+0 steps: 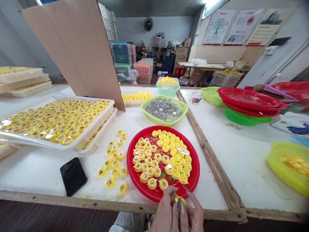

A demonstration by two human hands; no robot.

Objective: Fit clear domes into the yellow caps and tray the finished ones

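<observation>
At the bottom edge my left hand (165, 211) and my right hand (193, 214) meet, fingers pinched together on one small yellow round piece (181, 201). Just beyond them lies a red round plate (194, 175) covered with several yellow pieces, some with clear domes on top. Left of the plate, several finished yellow pieces (114, 159) lie loose on the white tabletop. A green basket (180, 114) of clear domes stands behind the plate.
A black phone (73, 176) lies at the near left. White trays (82, 140) full of yellow pieces sit at left, behind them a tall cardboard sheet (79, 48). Stacked red and green plates (248, 103) and a yellow bowl (281, 167) are right of a wooden strip (210, 151).
</observation>
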